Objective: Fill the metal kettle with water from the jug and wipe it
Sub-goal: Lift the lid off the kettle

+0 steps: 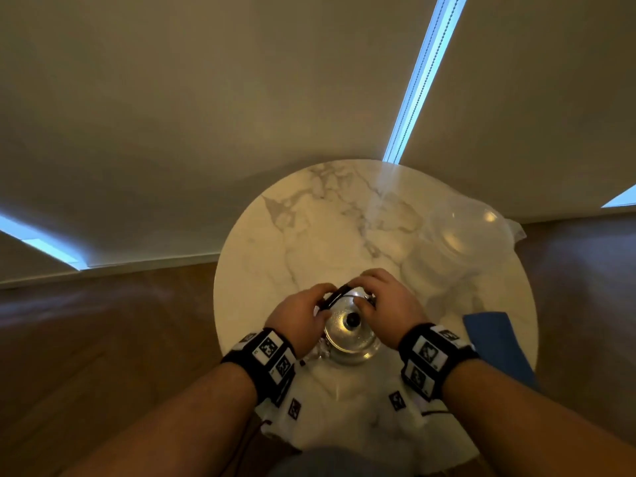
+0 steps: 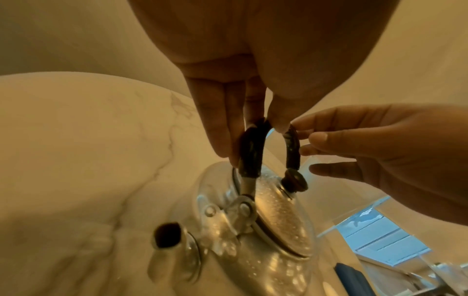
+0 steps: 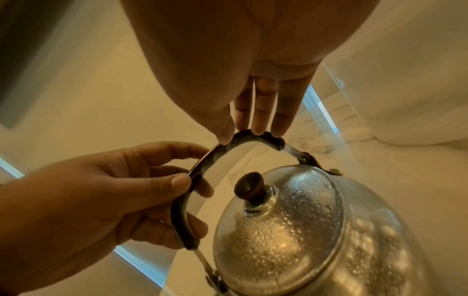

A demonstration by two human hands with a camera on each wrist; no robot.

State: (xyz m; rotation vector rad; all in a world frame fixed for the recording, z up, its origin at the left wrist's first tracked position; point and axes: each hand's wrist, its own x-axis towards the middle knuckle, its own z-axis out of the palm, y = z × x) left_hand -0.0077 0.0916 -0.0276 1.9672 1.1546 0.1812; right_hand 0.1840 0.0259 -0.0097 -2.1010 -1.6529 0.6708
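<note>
Kettle [image 1: 351,333] stands on the round marble table [image 1: 309,215], near the edge closest to the person, lid [image 3: 283,216] seated and knob [image 3: 249,185] upright at its centre. Water droplets cover the lid and the upper body. The spout [image 2: 168,238], with its dark tip, shows only in the left wrist view, on the kettle's left side.

The arched handle [image 3: 200,170] is raised above the lid (dark sleeve over a metal strap). Both hands meet on it:

- Left hand [image 1: 299,315]: grip pinching the handle, thumb on one face, curled fingers [image 3: 177,152] wrapped behind it on the left half of the arch.
- Right hand [image 1: 389,304]: grip also pinching the handle, fingertips [image 3: 258,128] pressed together on top of the arch, thumb against its near edge.

Whether the kettle base is lifted or resting on the table cannot be told.

Jug [image 1: 461,235], clear plastic, stands at the right rear of the table, well apart from the kettle. A blue cloth [image 1: 495,342] lies flat at the right edge of the table, overhanging it. Both wrists carry black bands with printed square markers [image 1: 268,347].
</note>
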